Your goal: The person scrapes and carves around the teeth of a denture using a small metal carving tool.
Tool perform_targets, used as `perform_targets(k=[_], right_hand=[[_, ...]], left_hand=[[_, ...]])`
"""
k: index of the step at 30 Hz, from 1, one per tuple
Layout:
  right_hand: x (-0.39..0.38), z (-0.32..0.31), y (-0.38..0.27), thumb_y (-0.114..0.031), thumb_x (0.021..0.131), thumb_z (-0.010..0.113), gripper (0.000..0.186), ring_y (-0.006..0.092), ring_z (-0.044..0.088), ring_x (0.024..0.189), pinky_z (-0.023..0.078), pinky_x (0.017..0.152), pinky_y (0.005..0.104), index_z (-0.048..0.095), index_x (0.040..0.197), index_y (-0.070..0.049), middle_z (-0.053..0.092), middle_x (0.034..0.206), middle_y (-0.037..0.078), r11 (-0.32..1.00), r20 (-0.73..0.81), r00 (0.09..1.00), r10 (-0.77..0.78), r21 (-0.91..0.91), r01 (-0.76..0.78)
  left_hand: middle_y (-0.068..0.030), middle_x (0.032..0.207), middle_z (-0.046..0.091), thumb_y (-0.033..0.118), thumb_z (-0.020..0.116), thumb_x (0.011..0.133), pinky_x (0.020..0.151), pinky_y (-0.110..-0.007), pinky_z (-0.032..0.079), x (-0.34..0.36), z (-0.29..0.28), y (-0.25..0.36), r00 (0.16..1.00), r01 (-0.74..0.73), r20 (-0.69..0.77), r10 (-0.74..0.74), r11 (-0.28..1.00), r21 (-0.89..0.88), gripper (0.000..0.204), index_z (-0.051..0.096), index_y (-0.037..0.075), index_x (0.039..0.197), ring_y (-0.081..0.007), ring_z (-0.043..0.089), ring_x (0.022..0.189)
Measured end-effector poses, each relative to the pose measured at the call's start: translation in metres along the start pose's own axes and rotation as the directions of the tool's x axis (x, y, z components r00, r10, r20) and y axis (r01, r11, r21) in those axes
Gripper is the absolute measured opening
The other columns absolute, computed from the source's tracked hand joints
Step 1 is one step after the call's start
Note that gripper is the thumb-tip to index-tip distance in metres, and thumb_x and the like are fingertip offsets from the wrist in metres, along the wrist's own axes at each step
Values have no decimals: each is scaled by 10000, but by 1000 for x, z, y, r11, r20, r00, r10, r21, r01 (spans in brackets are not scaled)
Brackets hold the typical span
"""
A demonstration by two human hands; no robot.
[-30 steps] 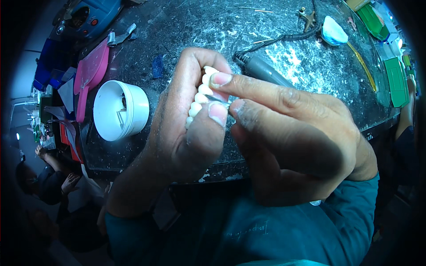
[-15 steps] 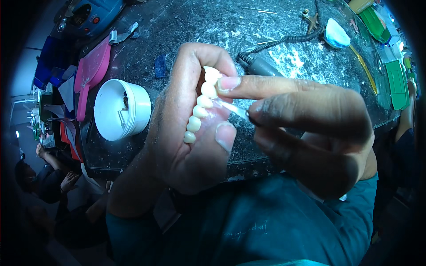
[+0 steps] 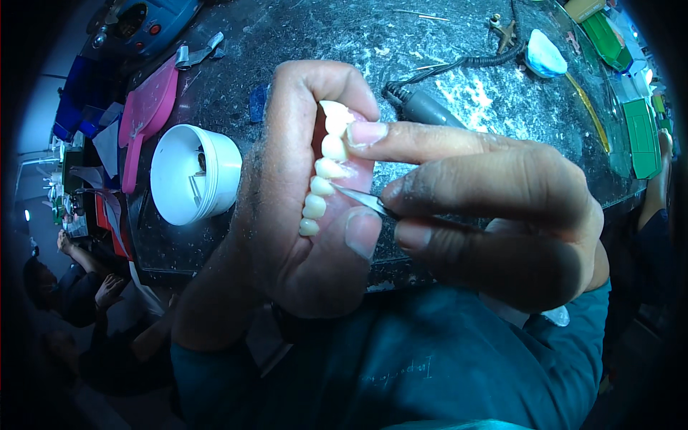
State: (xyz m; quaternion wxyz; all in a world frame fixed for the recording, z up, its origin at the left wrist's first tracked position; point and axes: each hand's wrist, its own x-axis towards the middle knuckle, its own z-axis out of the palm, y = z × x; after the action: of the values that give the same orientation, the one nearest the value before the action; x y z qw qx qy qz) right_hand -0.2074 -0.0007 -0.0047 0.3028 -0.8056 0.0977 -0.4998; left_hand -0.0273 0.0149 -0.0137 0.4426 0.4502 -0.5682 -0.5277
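My left hand (image 3: pixel 283 193) is curled around a dental piece (image 3: pixel 335 147), a curved row of white teeth on a pink base, with the thumb at its lower right. My right hand (image 3: pixel 523 229) grips a slim pointed metal blade (image 3: pixel 362 198), whose tip is at one of the middle teeth along the pink edge. The forefinger of that hand rests on the upper teeth. The rest of the tool is mostly hidden by the fingers.
A white tub (image 3: pixel 213 179) with small items, a pink dustpan (image 3: pixel 150 100) and a blue machine (image 3: pixel 168 29) are at left. Behind my hands lie a corded grey handpiece (image 3: pixel 423 107) and a white-blue lump (image 3: pixel 541 54). Green boxes (image 3: pixel 638 140) line the right. Other people work at far left.
My left thumb has moved down and right, uncovering the lower teeth. The blade tip has shifted down along the row, and my right hand's lower fingers have moved rightward.
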Motion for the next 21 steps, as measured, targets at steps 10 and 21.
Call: perform_targets(k=[10,21], right_hand=[[-2,7,16,188,585,744,222,433,670,872,618,692,434,625,718,57,591,947,209,965,-41,975,-219,-157,210],[6,5,-9,170,691,673,330,410,685,839,605,706,369,536,975,72,629,1017,265,963,15,996,88,-258,-81]], left_hand=[[-104,1001,434,498,643,649,802,-300,403,1,-1,1,999,6,46,-5,999,-35,764,366,-5,1154,-156,469,890],[-102,980,453,432,603,666,794,-288,407,1,-5,2,991,81,105,-78,997,-20,690,376,-2,1153,-147,477,885]])
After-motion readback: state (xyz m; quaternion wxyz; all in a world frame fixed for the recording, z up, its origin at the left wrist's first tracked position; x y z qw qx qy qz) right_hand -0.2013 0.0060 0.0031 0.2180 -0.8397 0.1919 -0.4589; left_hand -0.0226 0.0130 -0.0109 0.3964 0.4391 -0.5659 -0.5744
